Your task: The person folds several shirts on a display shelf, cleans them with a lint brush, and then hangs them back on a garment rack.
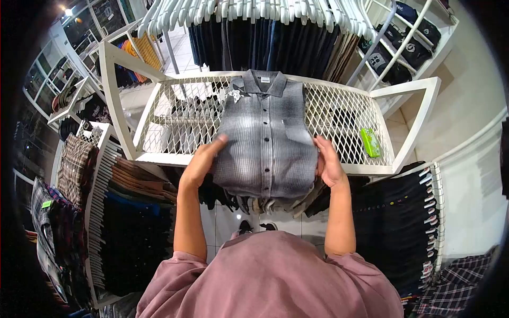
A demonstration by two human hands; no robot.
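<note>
A folded grey checked shirt [249, 143] lies with its collar away from me, partly on the white mesh shelf [177, 111], its lower end overhanging the near edge. Dark buttons run down its middle, and a white tag shows at the neck. My left hand [204, 159] holds the shirt's left side, the thumb on top and the other fingers hidden. My right hand [330, 161] is at the right side, its fingers along the edge and partly under the cloth.
A green packet [370, 143] lies on the shelf's right part. White hangers [254, 13] with dark trousers hang behind. Racks of dark clothes [392, 222] stand at both sides, with folded plaid shirts [74, 169] at the left.
</note>
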